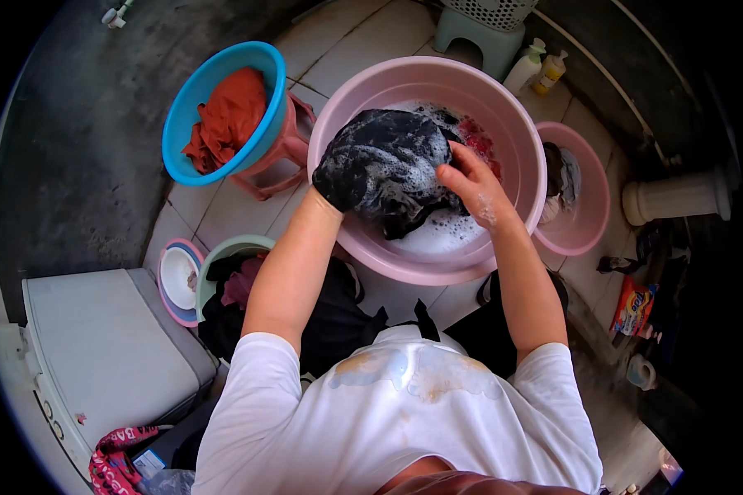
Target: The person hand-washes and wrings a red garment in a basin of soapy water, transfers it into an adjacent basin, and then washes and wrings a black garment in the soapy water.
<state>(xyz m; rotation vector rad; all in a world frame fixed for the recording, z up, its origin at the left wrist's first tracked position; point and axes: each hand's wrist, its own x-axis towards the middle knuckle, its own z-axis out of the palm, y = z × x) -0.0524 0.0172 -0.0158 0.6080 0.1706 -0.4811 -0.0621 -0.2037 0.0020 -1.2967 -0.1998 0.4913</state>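
A wet black garment (388, 169), streaked with suds, is bunched over the large pink basin (363, 247). My left hand is hidden in or under the garment; only the wrist shows at its lower left edge, so its fingers cannot be made out. My right hand (477, 186) is at the garment's right edge, with thumb and fingers apart and the fingertips touching the cloth. Suds cling to the right wrist. White foam (442, 235) and a red, foam-covered item (477, 140) lie in the basin, partly hidden by the garment and hand.
A blue basin (176, 124) with orange-red cloth (233, 111) rests on a pink stool (285, 153). A smaller pink basin (586, 223) holds clothes at right. Bottles (526, 68) stand behind. A green tub (235, 245) and white appliance (115, 355) are at left.
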